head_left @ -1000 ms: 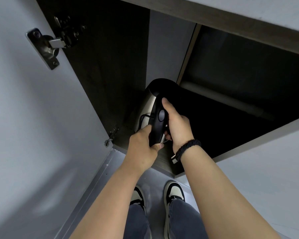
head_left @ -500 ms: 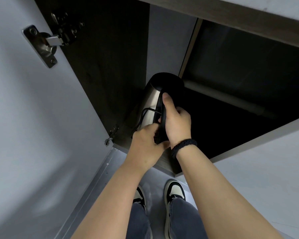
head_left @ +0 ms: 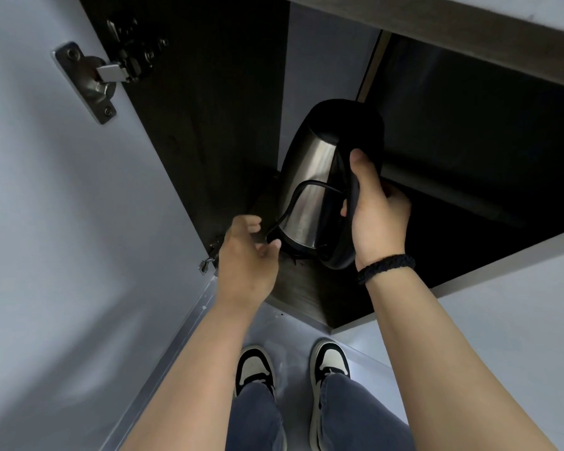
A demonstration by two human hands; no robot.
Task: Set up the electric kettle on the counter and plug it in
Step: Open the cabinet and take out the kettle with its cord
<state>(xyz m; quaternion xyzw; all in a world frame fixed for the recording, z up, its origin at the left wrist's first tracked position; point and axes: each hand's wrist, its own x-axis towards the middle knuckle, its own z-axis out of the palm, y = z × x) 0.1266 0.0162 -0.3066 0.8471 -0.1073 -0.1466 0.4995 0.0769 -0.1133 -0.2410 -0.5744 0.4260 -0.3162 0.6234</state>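
The open cabinet door [head_left: 79,206] stands at the left of the dark cabinet [head_left: 209,125]. In the opening sits the steel electric kettle [head_left: 310,177] — long axis tilted, black lid end pointing up and away. The right hand [head_left: 376,216] wraps its handle. The left hand [head_left: 246,255], fingers curled, pinches the black cord [head_left: 290,203] — beside the kettle's base.

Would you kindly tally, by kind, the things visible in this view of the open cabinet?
Kettle: 1
Cord: 1
Hinges: 2
Shoes: 2
Wristband: 1
Hands: 2
Total: 9
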